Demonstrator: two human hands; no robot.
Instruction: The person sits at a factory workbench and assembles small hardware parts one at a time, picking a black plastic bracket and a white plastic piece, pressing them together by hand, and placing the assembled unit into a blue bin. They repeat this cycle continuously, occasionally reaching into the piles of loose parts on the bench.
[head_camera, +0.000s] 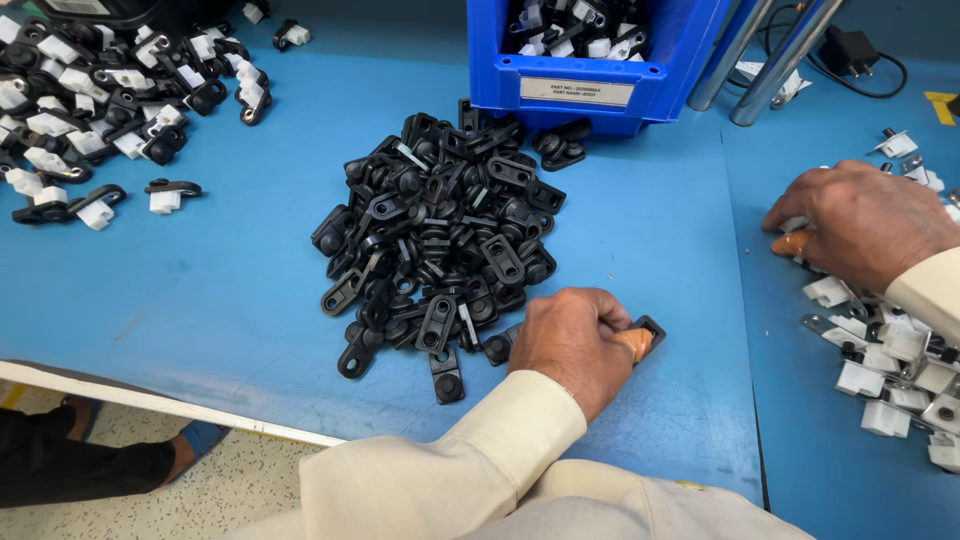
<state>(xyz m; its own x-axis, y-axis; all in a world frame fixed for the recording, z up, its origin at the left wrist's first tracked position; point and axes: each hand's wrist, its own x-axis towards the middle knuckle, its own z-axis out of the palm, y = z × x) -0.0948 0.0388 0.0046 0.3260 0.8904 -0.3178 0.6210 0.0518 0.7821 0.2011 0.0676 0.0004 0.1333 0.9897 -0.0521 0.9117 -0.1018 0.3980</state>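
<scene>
Beside the big pile of black plastic parts (440, 235), at its lower right edge, the left hand (572, 345) rested on the blue table (220, 280). Its fingers (625, 338) were curled and pinched one black part (650, 330). Far to the right of the pile, the right hand (860, 225) lay over a heap of white clips (890, 365), fingers bent down onto them. Just behind the pile stood a blue bin (590, 70). Left of the pile lay joined black and white pieces (90, 100).
</scene>
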